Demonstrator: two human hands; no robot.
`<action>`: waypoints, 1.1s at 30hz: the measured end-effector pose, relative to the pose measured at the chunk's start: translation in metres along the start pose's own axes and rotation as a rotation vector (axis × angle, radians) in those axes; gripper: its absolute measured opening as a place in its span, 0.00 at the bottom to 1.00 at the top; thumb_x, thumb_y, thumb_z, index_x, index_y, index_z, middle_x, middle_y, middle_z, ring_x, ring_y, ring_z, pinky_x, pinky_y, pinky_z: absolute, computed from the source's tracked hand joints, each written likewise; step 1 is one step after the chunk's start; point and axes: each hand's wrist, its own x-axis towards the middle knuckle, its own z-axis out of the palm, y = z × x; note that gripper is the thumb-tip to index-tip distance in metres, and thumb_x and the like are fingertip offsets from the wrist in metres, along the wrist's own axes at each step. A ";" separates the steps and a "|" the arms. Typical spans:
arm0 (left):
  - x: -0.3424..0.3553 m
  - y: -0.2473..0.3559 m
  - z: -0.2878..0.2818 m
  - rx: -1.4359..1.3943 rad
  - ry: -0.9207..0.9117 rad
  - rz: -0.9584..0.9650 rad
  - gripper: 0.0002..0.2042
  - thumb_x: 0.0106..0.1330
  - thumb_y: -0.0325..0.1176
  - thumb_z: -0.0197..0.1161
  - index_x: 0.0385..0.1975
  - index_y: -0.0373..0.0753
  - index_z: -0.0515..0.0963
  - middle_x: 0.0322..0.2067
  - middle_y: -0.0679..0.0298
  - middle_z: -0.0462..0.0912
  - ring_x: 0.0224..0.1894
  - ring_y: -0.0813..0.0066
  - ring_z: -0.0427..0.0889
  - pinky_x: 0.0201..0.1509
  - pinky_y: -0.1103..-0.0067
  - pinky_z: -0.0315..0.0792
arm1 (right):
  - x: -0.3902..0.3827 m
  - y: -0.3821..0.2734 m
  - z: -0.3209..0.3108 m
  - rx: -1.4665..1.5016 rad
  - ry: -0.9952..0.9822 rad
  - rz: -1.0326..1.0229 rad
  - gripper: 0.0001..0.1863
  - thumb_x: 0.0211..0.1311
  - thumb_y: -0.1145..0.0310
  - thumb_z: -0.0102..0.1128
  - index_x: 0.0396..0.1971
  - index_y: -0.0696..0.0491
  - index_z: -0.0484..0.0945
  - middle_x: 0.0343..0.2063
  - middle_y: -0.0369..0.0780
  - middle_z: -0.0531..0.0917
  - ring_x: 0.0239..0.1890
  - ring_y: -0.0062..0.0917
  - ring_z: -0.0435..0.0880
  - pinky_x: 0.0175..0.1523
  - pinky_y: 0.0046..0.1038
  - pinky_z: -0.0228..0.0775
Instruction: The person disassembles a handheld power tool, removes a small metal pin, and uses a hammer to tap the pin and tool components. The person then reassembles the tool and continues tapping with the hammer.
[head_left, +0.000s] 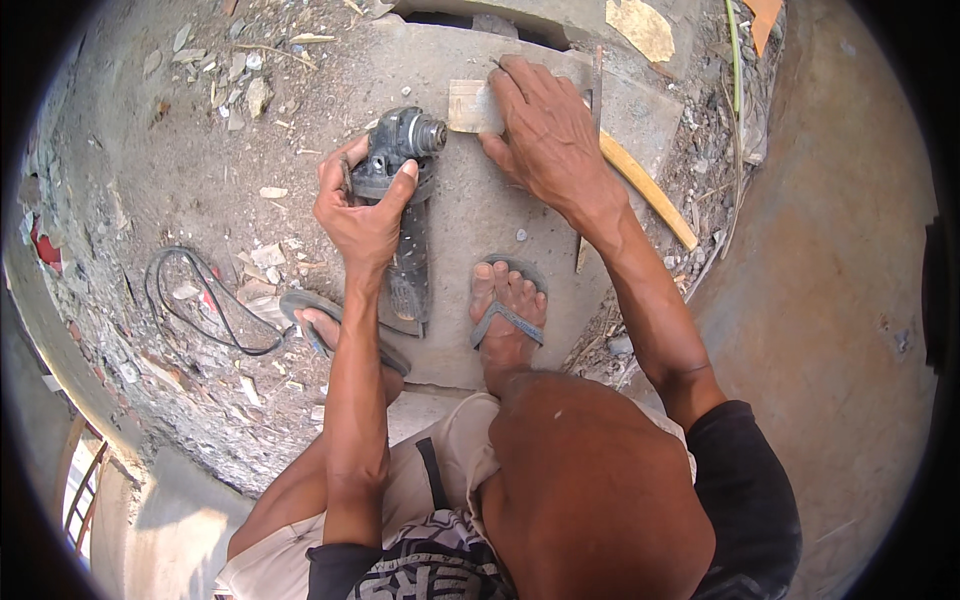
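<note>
My left hand (362,205) is wrapped around the head of a dark angle grinder (408,250), thumb over its front. The grinder lies with its body toward me, and its bare spindle end points right; no disc shows on it. Just right of it, my right hand (550,140) grips a small flat rectangular piece (468,106), pale and brownish, against the concrete slab (460,215). The right fingers cover this piece's right end, so its full length is hidden. A thin rusty metal strip (597,85) passes beside and partly behind the right hand.
A yellowish wooden strip (650,190) lies right of my right wrist. Black cable (165,300) loops on rubble at the left. My sandalled feet (508,310) stand near the grinder. A gap (440,18) opens in the concrete at the far edge. Broken chips litter the ground.
</note>
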 end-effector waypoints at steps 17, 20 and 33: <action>-0.006 0.004 0.005 0.164 0.045 0.140 0.23 0.58 0.31 0.81 0.52 0.29 0.83 0.50 0.57 0.80 0.52 0.69 0.82 0.58 0.73 0.76 | -0.012 -0.017 0.027 0.442 -0.160 0.182 0.32 0.56 0.70 0.75 0.58 0.62 0.69 0.57 0.55 0.70 0.54 0.56 0.80 0.57 0.45 0.78; -0.005 0.003 0.006 0.122 0.042 0.115 0.24 0.58 0.31 0.80 0.52 0.29 0.82 0.50 0.57 0.80 0.52 0.69 0.82 0.58 0.73 0.76 | -0.013 -0.017 0.028 0.439 -0.126 0.178 0.30 0.56 0.71 0.75 0.54 0.63 0.69 0.54 0.54 0.70 0.52 0.55 0.81 0.55 0.45 0.79; -0.006 0.006 0.006 0.099 0.017 0.079 0.25 0.55 0.29 0.82 0.52 0.29 0.80 0.51 0.55 0.79 0.53 0.70 0.81 0.57 0.74 0.78 | -0.012 -0.018 0.028 0.479 -0.163 0.239 0.30 0.57 0.71 0.75 0.56 0.62 0.69 0.54 0.53 0.70 0.54 0.55 0.79 0.56 0.45 0.77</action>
